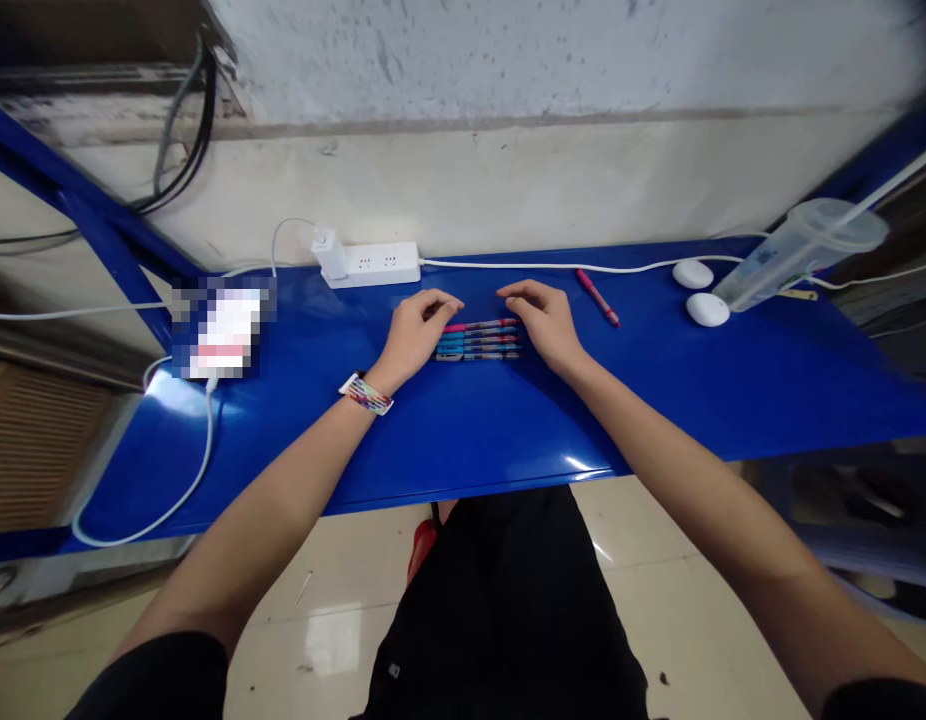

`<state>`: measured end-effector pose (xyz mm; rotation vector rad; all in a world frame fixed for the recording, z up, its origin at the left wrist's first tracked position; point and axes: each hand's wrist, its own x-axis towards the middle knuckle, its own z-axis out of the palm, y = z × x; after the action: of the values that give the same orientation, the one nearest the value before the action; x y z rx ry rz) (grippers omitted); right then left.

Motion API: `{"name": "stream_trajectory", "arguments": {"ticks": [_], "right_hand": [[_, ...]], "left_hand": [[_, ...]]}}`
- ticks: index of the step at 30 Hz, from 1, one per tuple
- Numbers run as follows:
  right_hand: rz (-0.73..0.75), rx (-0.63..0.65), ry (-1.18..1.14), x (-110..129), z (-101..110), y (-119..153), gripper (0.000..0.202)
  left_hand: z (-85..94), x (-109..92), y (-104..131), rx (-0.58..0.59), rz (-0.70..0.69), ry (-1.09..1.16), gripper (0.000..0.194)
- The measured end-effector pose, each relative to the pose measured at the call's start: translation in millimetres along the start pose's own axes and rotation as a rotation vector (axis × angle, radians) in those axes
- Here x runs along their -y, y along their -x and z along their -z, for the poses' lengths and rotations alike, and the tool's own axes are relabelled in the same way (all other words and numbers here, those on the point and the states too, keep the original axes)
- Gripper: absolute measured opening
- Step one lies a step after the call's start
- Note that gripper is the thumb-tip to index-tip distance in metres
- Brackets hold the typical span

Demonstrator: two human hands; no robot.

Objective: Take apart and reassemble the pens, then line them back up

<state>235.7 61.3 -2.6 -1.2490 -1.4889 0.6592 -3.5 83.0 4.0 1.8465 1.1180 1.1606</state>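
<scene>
Bracketing the row of pens point(480, 341) on the blue table point(463, 445), it's left hand point(416, 335) at one end, right hand point(547, 325) at the other! Fingers on both bend loosely, but whether either grips a pen, I can't tell. Off to the right, a lone red pen point(598, 298) slants near two white rounded objects point(707, 309).
</scene>
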Motion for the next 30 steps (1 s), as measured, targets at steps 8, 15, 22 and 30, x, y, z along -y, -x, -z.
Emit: {"name": "stream_trajectory", "arguments": {"ticks": [8,15,22,30], "right_hand": [[-0.036,0.001,-0.112,5.2,-19.3,12.3,0.025],[0.013,0.017,-0.102,0.9,-26.8,12.6,0.028],[0.010,0.054,-0.033,2.8,-23.9,13.9,0.027],[0.011,0.058,-0.031,6.3,-21.6,19.4,0.028]], "left_hand": [[-19.5,-4.2,6.2,-0.149,0.121,0.278,0.026],[-20.7,-4.7,8.5,-0.160,0.177,0.315,0.028],[-20.1,-6.1,12.9,-0.126,0.180,0.318,0.027],[-21.3,-11.3,16.9,-0.163,0.218,0.346,0.027]]}}
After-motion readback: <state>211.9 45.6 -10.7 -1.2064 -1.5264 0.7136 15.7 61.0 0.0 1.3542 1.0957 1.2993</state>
